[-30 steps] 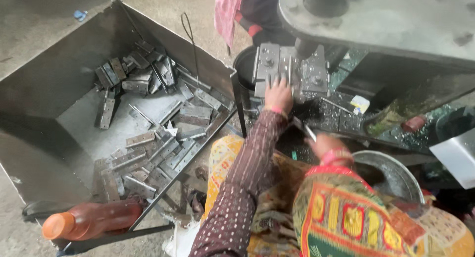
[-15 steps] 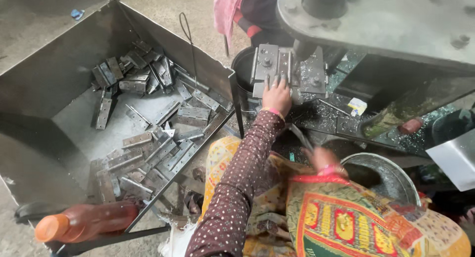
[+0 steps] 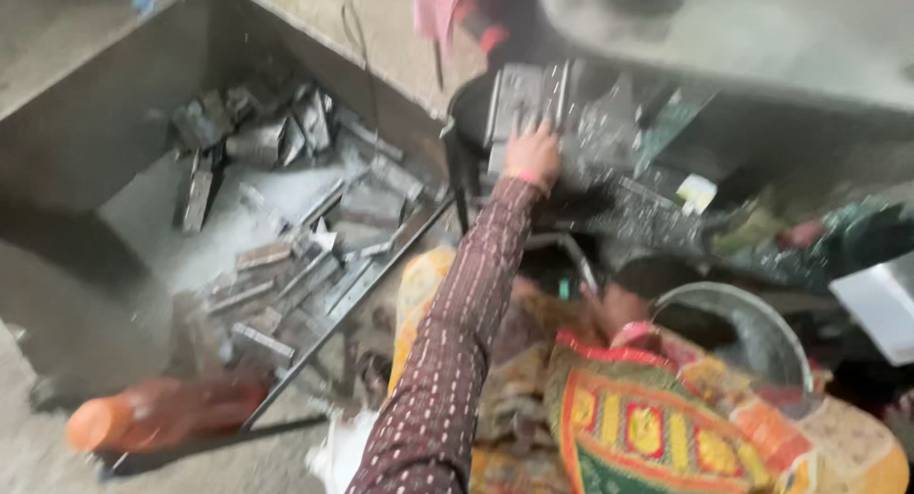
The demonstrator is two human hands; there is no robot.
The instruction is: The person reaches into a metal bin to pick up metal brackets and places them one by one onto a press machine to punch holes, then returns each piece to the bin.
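- Metal block (image 3: 519, 108), grey and rectangular, stands on the machine bed (image 3: 628, 199) just left of a second block; the left hand (image 3: 533, 156) lies against its lower edge, fingers curled onto it, though blur hides how firm the hold is.
- Right hand (image 3: 619, 308) sits low beside a round metal bowl (image 3: 762, 327); its fingers cannot be made out.
- Grey metal pieces (image 3: 286, 256) lie heaped in an open bin (image 3: 76, 142) to the left.
- An orange bottle (image 3: 162, 413) lies below the bin.

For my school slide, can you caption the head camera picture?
Left hand rests on grey metal pieces beside a bin of metal scraps.
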